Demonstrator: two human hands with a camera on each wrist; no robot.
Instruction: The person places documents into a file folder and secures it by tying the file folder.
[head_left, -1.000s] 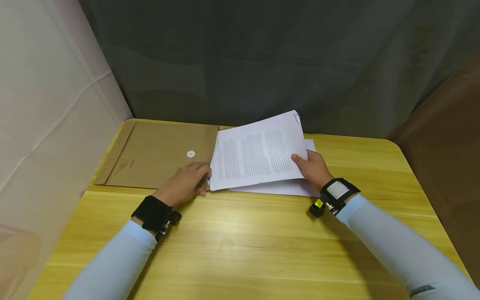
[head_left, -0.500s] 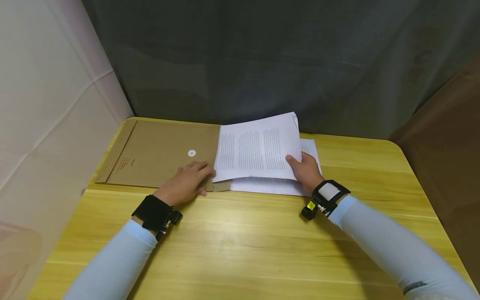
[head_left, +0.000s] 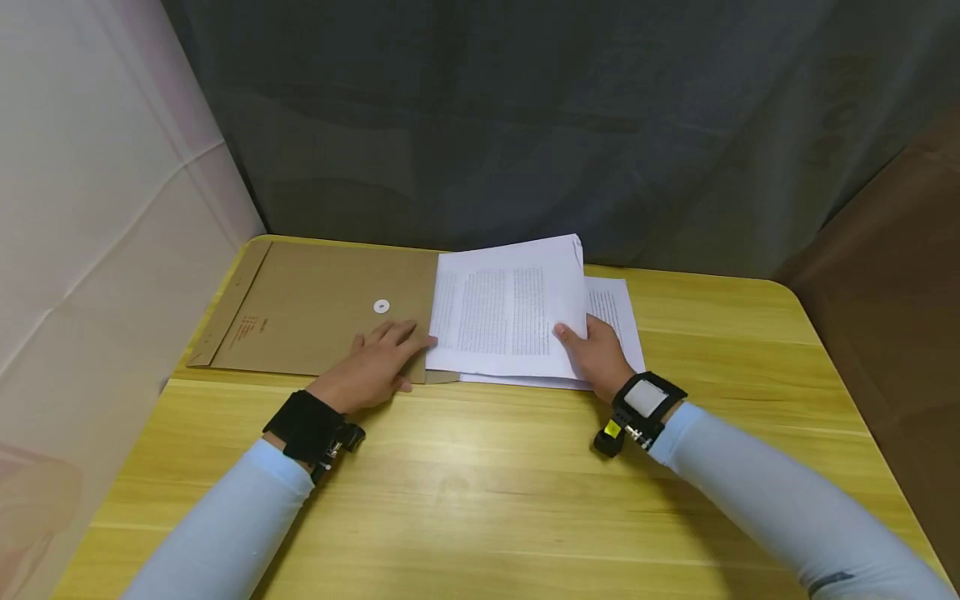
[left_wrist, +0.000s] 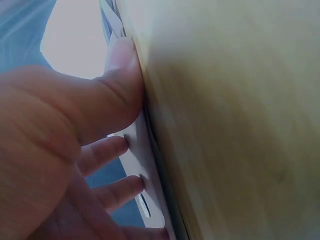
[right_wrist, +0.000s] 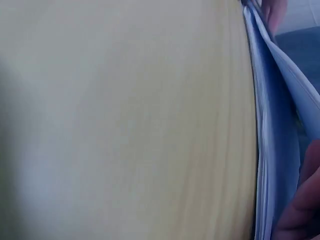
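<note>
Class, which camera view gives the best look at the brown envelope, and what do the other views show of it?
The head view: the whole brown envelope lies flat on the table, its white button showing, under the left hand. The left wrist view shows only a blurred edge at the fingers. The right wrist view shows paper sheets, no envelope.

paper stack (right_wrist: 270,150) edge-on, wood table (right_wrist: 125,125), fingertips (right_wrist: 305,200)

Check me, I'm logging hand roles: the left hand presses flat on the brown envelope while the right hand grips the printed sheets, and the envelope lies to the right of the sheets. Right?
Not quite. In the head view the brown envelope lies to the left of the printed sheets, not the right. The rest holds: the left hand presses flat on the envelope and the right hand grips the sheets.
</note>
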